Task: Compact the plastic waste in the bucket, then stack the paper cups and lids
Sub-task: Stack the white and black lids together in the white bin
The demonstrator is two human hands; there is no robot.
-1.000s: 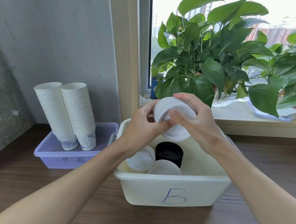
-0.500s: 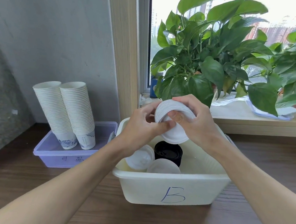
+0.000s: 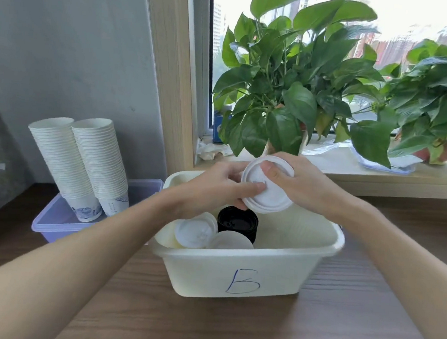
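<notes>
You hold one white lid (image 3: 268, 200) in both hands above the far half of the cream bin (image 3: 275, 279), which is marked with a blue letter B on its near wall. Your left hand (image 3: 216, 187) grasps the lid's left edge, thumb laid across its face and fingers curled behind. Your right hand (image 3: 306, 185) grasps the upper right edge, thumb pressed on the face and fingers wrapped round the back. The lid is tilted, face toward you; whether further lids sit behind it cannot be told. Inside the bin a black stack of lids (image 3: 237, 222) stands near the middle, with two more white lids (image 3: 195, 232) leaning at the near left corner. The bin rests on a wooden table (image 3: 154, 310). To its left a purple tray (image 3: 54, 223) carries two leaning stacks of paper cups (image 3: 101, 158), side by side and touching. Potted plants (image 3: 288, 94) stand on the sill behind.
</notes>
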